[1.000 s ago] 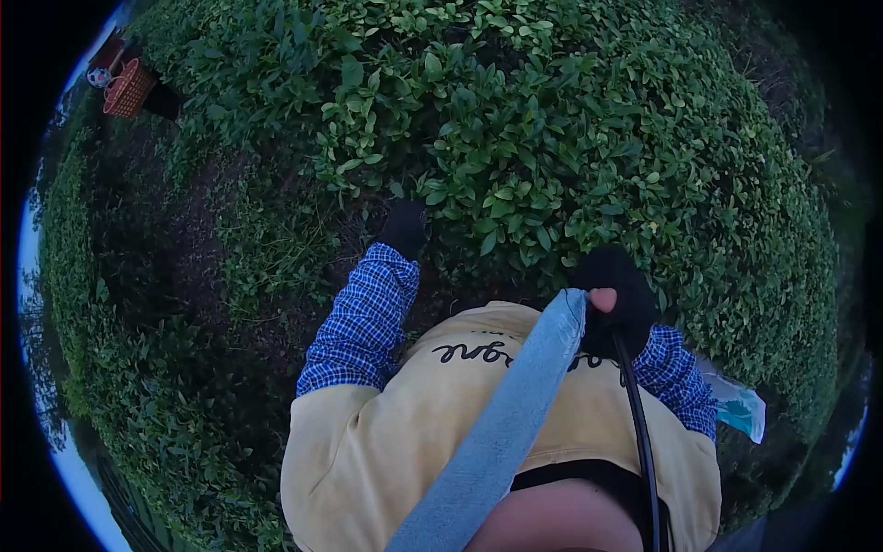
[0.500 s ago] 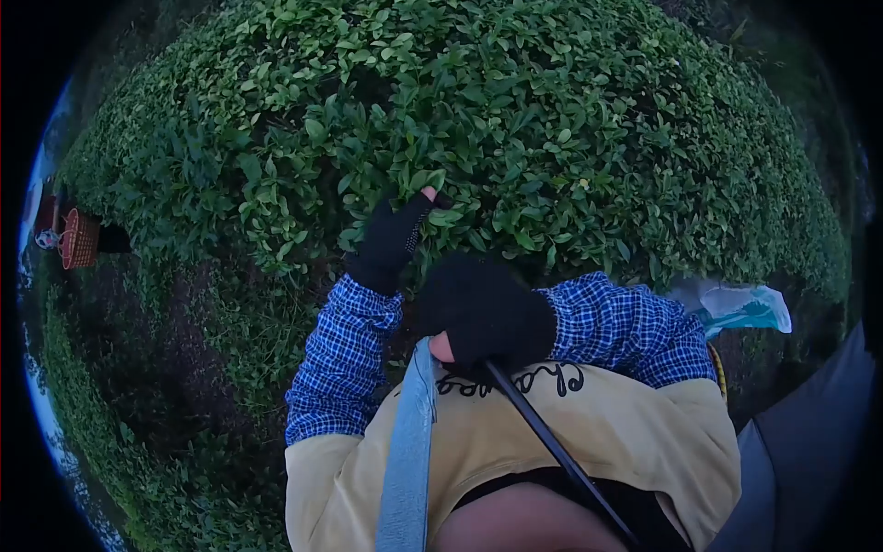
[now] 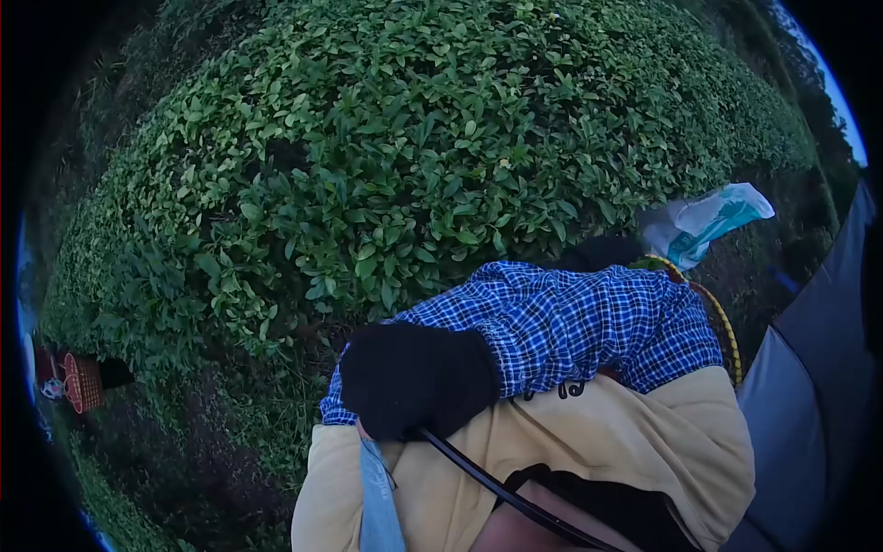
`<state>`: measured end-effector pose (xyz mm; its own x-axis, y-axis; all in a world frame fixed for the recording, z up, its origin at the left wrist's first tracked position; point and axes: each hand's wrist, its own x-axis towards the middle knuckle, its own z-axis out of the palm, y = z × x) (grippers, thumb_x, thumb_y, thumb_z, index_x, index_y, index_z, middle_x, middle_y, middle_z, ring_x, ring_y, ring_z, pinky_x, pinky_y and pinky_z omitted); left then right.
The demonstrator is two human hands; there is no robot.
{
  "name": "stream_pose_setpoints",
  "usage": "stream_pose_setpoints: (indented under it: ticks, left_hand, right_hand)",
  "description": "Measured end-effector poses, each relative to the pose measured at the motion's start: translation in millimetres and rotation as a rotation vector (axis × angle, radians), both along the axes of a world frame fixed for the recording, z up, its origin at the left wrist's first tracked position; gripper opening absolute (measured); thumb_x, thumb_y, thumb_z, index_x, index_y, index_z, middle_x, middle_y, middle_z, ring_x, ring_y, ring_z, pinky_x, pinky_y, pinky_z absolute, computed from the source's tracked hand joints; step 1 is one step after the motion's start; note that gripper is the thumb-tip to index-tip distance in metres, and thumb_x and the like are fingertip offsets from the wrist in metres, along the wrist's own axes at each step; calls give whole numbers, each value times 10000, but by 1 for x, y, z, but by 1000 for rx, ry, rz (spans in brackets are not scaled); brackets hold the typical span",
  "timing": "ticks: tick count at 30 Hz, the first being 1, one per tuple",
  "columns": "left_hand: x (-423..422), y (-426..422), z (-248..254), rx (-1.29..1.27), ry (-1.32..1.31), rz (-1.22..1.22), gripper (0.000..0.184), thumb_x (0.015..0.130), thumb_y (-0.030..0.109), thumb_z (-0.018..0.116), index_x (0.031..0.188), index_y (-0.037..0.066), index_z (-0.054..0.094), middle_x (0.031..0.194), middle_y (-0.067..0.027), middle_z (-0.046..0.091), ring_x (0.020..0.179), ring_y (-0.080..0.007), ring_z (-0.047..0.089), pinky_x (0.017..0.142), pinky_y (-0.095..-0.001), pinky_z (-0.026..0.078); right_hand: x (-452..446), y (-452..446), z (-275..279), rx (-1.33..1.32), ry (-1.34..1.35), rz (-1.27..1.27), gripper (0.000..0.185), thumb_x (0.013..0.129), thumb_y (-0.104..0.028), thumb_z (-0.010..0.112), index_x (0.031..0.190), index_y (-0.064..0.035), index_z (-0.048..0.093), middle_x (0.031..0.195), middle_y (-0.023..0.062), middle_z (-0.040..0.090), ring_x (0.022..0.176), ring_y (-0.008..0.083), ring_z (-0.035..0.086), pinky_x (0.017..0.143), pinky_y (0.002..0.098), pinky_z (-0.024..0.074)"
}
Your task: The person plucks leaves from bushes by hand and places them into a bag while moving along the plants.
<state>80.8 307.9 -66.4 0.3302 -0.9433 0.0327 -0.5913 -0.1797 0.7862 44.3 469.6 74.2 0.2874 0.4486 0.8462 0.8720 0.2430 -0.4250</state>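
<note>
My right hand [image 3: 409, 379], in a black fingerless glove, is closed around the black shaft of an umbrella [image 3: 487, 480] in front of my chest. A light-blue strap [image 3: 377, 501] hangs just below that hand, by the thumb. Behind the right forearm, my left arm crosses to the right in a blue checked sleeve. My left hand [image 3: 602, 250], also black-gloved, is at the yellow-rimmed basket [image 3: 727, 322] by my right side; its fingers are hidden. A white and teal plastic bag [image 3: 708, 221] sticks up from the basket's far side.
A dense leafy green bush [image 3: 414, 156] fills the space ahead. Grey umbrella cloth [image 3: 800, 405] spreads at the right. Far left stands a reddish woven basket [image 3: 83, 382], on the ground strip beside the bush.
My left hand has left the leaves and swung right, across my body, to the basket. My right hand has shifted left and lower with the umbrella shaft. The view has turned.
</note>
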Motion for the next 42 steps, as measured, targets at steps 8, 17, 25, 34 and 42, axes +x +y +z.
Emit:
stream_pose_setpoints:
  ticks: [8,17,25,34,42]
  left_hand:
    - [-5,23,1,-70,-40,53,481,828,212,604,1224,-11,449,1095,-123,590,991,-200,554,840,-306,437]
    - [-8,53,8,-156,-31,95,441,831,187,600,1212,8,470,1094,-113,592,988,-194,555,846,-310,435]
    - [-7,89,18,-307,5,139,408,834,165,597,1201,25,488,1093,-103,593,986,-188,556,852,-313,434]
    - [25,203,27,-438,401,408,294,858,70,530,1148,27,537,1058,-65,614,911,-147,583,816,-287,450]
    - [5,247,118,-654,606,499,234,880,127,497,1060,-1,571,888,-94,633,850,-142,593,753,-285,467]
  right_hand:
    - [-12,10,5,-36,34,53,131,544,-95,626,667,-96,580,711,97,572,683,296,564,631,407,446]
    - [-15,21,-11,95,-11,103,204,582,-96,680,757,-101,574,752,112,570,704,318,571,605,422,460]
    - [-12,4,-26,48,-59,95,327,635,-121,725,912,-67,561,803,127,581,689,316,574,590,416,456]
    - [-25,-45,-46,66,29,-18,554,697,-171,754,1161,-75,468,854,123,584,638,265,573,539,351,446]
    - [-19,-55,-52,75,154,-46,541,672,-43,741,1130,-112,460,840,113,573,651,252,571,553,357,447]
